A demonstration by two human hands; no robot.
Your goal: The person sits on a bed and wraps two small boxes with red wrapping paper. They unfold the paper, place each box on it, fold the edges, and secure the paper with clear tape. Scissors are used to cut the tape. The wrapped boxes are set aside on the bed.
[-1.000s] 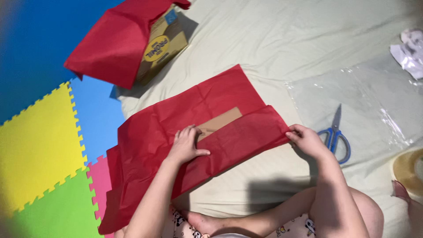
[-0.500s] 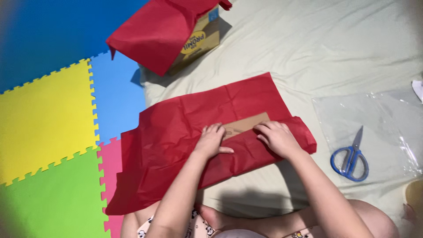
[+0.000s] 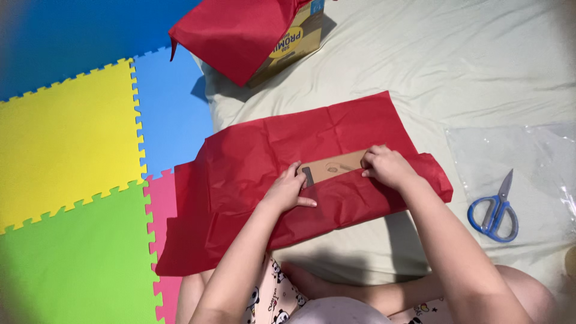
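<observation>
Pressing down on red paper point(image 3: 252, 162), the left hand point(image 3: 287, 191) lies flat with fingers spread and gripping nothing, just left of a brown card box point(image 3: 333, 167) that shows through the gap in the wrap. The right hand point(image 3: 389, 168) rests on the box's right end, fingers curled onto the fold of paper there; whether they pinch it I cannot tell. The paper lies across a pale sheet point(image 3: 432, 54), its left edge over foam mats point(image 3: 72, 138). Blue-handled scissors point(image 3: 495, 210) lie on clear plastic point(image 3: 516, 156), well apart to the right. Another box point(image 3: 294, 42), half draped in red paper, sits at the top.
</observation>
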